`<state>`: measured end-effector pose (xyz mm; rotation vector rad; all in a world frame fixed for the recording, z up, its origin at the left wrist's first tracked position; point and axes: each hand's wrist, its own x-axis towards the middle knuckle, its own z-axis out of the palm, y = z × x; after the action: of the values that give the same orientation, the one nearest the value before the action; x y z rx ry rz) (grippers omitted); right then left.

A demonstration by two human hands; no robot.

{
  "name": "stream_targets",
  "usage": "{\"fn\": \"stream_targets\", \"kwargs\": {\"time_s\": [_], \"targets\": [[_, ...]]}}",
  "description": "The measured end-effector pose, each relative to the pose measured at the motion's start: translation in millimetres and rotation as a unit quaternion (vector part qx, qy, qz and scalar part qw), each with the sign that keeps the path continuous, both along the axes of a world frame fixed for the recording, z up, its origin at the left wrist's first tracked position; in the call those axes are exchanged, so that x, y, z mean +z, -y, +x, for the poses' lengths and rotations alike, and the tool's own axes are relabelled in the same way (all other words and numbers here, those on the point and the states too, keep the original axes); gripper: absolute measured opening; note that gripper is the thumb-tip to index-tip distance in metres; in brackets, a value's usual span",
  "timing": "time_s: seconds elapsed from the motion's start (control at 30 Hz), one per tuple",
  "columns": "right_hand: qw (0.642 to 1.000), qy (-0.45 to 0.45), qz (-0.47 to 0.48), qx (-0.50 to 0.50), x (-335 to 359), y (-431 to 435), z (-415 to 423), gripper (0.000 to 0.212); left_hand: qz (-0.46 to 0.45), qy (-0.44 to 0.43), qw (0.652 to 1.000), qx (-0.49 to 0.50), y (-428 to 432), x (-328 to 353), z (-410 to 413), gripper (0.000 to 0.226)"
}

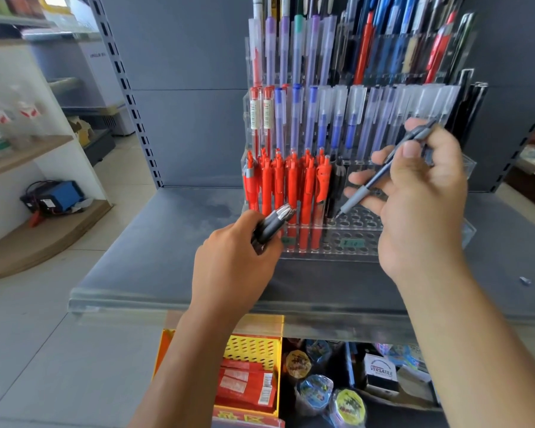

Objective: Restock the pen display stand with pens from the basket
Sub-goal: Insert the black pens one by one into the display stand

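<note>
A clear acrylic pen display stand (pixel 362 242) sits on a grey shelf, its tiers filled with pens. Red pens (pixel 291 186) crowd the left of the lowest tier, with a black pen (pixel 334 186) beside them and bare holes to the right. My left hand (pixel 232 267) grips a bundle of grey pens (pixel 275 223) in front of the red ones. My right hand (pixel 420 199) pinches a single grey pen (pixel 383 174), tilted with its tip down just above the bare holes. No basket of pens shows.
The grey shelf (pixel 167 242) has a clear front lip. Below it are a yellow perforated basket (pixel 254 350) with red packets, tape rolls (pixel 315 390) and boxes. Wooden shelves (pixel 28 236) with bottles stand at the left. A small screw (pixel 524 281) lies at the right.
</note>
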<state>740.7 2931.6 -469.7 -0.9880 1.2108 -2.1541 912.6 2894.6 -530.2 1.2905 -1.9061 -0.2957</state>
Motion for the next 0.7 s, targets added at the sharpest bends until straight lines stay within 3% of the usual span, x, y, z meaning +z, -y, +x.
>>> {"fn": "stream_targets", "kwargs": {"time_s": [0.2, 0.6, 0.7], "targets": [[0.999, -0.047, 0.006, -0.016, -8.9, 6.5, 1.3, 0.032, 0.000, 0.003, 1.000, -0.002, 0.3, -0.4, 0.4, 0.017], [0.956, -0.283, -0.047, -0.059, -21.8, 9.2, 1.8, 0.054, -0.005, -0.002, 1.000, -0.007, 2.1, -2.0, 1.7, 0.016], [0.945, -0.319, -0.028, -0.070, -24.4, 9.8, 1.3, 0.049, -0.006, -0.001, 1.000, -0.004, 2.1, -2.3, 1.6, 0.018]]}}
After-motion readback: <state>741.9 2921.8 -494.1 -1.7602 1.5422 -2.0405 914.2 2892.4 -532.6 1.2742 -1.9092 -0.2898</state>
